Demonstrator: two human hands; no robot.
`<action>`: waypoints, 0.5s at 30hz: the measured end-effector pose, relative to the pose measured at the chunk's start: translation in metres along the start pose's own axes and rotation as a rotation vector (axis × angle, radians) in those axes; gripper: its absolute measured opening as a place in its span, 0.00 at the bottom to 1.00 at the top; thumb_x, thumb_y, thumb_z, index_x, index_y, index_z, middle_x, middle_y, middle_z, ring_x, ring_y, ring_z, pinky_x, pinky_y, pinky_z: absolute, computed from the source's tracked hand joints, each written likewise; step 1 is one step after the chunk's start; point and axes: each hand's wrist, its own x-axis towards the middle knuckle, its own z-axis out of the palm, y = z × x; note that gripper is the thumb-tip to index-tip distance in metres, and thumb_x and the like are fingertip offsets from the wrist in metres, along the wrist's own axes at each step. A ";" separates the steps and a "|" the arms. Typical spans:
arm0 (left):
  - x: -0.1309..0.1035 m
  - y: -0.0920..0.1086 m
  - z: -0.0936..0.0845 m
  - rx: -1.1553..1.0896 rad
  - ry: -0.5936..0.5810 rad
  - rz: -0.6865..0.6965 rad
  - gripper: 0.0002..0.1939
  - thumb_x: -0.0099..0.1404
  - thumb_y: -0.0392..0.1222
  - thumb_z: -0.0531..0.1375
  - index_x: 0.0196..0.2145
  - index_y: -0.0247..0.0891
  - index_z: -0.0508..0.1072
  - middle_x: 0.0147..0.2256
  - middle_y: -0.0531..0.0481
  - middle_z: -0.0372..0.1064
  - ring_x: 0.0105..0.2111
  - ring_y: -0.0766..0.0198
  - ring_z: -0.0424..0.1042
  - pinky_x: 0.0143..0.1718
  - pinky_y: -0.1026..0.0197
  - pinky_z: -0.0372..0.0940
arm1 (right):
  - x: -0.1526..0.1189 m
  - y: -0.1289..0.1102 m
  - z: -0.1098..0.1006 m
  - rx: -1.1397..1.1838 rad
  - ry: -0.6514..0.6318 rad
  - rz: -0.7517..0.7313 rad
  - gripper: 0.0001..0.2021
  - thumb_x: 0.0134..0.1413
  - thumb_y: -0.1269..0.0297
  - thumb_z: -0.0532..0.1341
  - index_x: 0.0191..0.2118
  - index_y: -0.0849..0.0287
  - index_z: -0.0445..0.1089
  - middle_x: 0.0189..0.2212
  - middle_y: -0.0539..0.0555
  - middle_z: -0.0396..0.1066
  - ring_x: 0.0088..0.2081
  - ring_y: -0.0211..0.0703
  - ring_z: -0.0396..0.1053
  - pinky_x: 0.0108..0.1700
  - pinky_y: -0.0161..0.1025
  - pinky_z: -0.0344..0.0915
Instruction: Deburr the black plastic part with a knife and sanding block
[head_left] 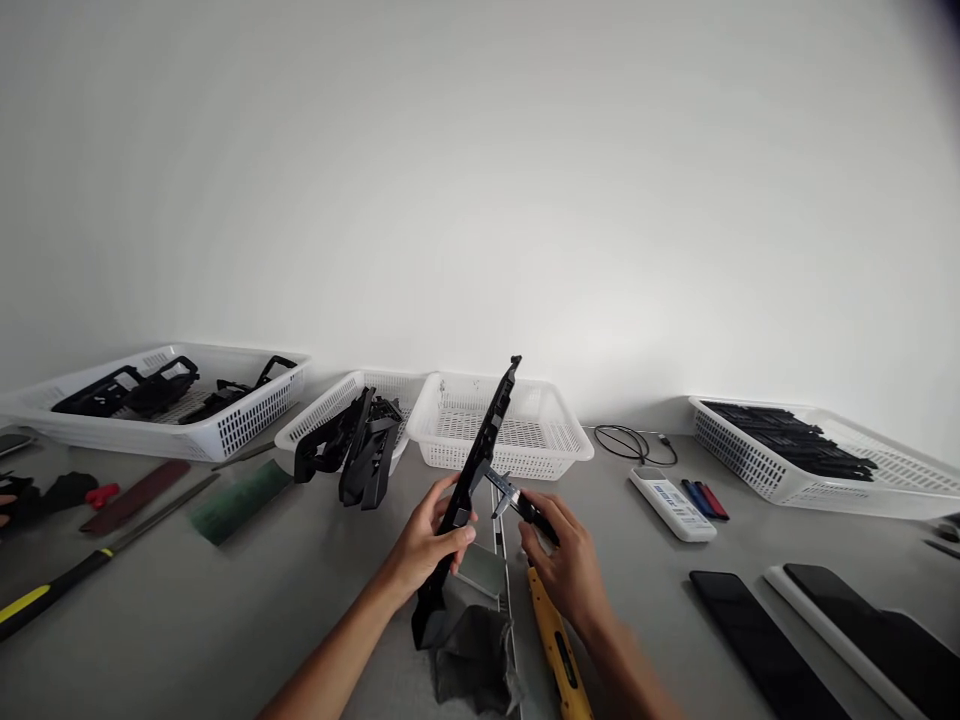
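So from where I'm standing, the left hand (424, 545) has its fingers clamped around a long, narrow, black plastic-looking part (484, 440), thumb across the near side. The part is up off the grey tabletop (300, 620), tilted, with its slim notched end pointing up and away in front of a white perforated plastic basket (439, 453). Its wider end hangs low, just beside a crumpled dark grey cloth (476, 660).

The right hand (566, 560) has fingers and thumb closed on a silver-and-black caliper (506, 492), measuring end turned to the part's side. Can't tell from here if the metal actually touches it.

My guess on handling: pretty light, fairly stiff, maybe a bit of flex along the length. The surface looks smooth, so it could slide or twist in a loose grip. I'd hold it round the solid lower-middle, about where that thumb sits, and go easy on the thin tip, since those little notches look like the bit that'd snap.

Under the hands there's a flat pale grey-green block (482, 570), and a yellow-bodied tool (553, 640) lies near the right wrist.
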 end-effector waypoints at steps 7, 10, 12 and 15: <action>-0.004 0.012 0.016 -0.250 0.080 0.018 0.26 0.70 0.55 0.63 0.60 0.41 0.71 0.47 0.42 0.74 0.26 0.68 0.69 0.23 0.65 0.66 | 0.000 0.001 -0.004 0.048 0.007 0.056 0.18 0.70 0.59 0.59 0.61 0.55 0.72 0.52 0.60 0.77 0.49 0.52 0.77 0.46 0.43 0.74; -0.004 0.013 0.018 -0.215 0.119 0.024 0.22 0.66 0.51 0.67 0.54 0.38 0.76 0.44 0.43 0.76 0.27 0.67 0.70 0.26 0.64 0.67 | 0.001 -0.002 -0.005 0.081 -0.044 0.056 0.19 0.71 0.57 0.59 0.63 0.53 0.71 0.53 0.59 0.75 0.48 0.50 0.76 0.45 0.42 0.74; -0.003 0.015 0.017 -0.155 0.140 0.034 0.20 0.64 0.50 0.70 0.50 0.37 0.78 0.42 0.44 0.78 0.34 0.63 0.74 0.35 0.63 0.70 | 0.000 -0.004 -0.005 0.100 -0.069 0.041 0.19 0.72 0.56 0.59 0.63 0.51 0.70 0.53 0.59 0.75 0.48 0.50 0.76 0.46 0.41 0.73; -0.003 0.016 0.016 -0.045 0.159 0.066 0.19 0.64 0.50 0.71 0.49 0.38 0.78 0.41 0.44 0.80 0.44 0.58 0.77 0.49 0.60 0.70 | -0.001 -0.006 -0.006 0.108 -0.079 0.032 0.19 0.71 0.56 0.59 0.63 0.52 0.71 0.49 0.57 0.77 0.45 0.49 0.76 0.43 0.40 0.73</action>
